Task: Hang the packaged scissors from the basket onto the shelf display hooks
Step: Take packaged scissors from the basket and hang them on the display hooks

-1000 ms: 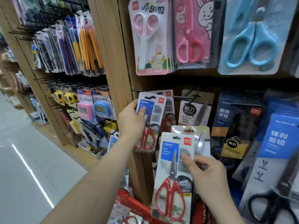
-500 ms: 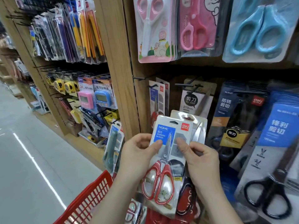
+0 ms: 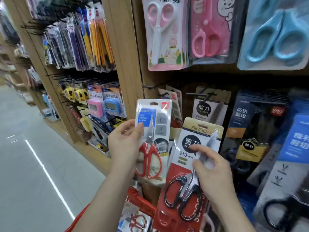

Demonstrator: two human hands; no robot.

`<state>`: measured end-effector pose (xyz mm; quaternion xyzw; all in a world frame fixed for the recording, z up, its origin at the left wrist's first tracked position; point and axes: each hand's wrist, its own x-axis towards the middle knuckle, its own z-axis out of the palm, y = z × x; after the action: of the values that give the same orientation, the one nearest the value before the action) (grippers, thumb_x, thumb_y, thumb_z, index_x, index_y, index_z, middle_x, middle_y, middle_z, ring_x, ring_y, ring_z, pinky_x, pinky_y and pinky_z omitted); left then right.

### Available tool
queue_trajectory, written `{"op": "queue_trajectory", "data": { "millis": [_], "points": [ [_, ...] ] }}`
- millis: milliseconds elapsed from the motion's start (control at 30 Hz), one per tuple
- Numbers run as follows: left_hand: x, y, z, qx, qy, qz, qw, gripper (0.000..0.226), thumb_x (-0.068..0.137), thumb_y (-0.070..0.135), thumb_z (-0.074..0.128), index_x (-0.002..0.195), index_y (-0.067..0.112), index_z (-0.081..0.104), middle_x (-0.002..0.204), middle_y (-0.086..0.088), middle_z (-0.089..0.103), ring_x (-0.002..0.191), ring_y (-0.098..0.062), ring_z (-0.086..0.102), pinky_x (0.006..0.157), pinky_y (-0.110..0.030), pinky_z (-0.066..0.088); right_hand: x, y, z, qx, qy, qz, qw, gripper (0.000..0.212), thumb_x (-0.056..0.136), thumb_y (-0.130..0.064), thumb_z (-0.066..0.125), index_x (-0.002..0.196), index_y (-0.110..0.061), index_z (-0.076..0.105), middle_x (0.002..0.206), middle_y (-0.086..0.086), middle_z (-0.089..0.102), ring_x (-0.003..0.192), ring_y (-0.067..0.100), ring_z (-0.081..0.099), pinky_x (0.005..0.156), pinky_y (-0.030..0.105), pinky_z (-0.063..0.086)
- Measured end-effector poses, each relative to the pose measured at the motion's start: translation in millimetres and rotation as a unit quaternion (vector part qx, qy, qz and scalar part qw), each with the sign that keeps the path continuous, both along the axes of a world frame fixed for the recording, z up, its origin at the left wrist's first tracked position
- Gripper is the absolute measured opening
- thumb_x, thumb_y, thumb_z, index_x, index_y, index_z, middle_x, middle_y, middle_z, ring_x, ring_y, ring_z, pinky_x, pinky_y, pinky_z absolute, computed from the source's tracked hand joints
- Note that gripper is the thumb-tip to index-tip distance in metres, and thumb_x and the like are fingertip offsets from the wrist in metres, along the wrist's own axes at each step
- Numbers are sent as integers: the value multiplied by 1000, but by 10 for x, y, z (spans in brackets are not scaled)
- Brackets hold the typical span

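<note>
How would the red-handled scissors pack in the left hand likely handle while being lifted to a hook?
The red-handled scissors pack is probably fairly stiff: it stands flat and upright though the left hand pinches only one edge. Its glossy blister may be slippery. Likely bottom-heavy, since the handles sit low.

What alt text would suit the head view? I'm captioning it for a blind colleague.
A person's left hand holds a red-handled scissors pack and the right hand a black-handled scissors pack, both raised before display hooks already hung with similar packs. A red basket sits below.
</note>
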<state>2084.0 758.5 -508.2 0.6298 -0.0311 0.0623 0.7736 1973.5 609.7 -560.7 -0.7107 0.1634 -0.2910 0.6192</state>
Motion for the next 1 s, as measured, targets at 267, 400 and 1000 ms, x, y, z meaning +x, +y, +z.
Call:
{"op": "queue_trajectory", "data": {
  "millis": [267,400,1000],
  "points": [
    [328,-330,197,32,-27,-5,999,16,90,15,72,105,11,71,83,-1,77,80,-22,76,74,-40,63,23,-43,-43,22,-11,44,999,60,89,3,62,102,-56,63,112,-18,68,97,16,70,83,49,60],
    [377,-311,174,45,-25,-1,999,8,89,16,72,98,18,71,84,0,78,81,-23,76,77,-44,62,25,-71,-55,11,-17,36,999,65,87,-3,67,118,-58,53,136,-13,56,128,20,54,103,55,47],
    [568,-535,143,232,-74,64,968,8,94,28,66,101,25,65,84,13,67,81,-12,68,77,-36,58,-33,-103,-38,28,-31,27,999,95,83,-2,73,131,-71,27,150,-10,44,135,22,48,105,57,45]
  ]
}}
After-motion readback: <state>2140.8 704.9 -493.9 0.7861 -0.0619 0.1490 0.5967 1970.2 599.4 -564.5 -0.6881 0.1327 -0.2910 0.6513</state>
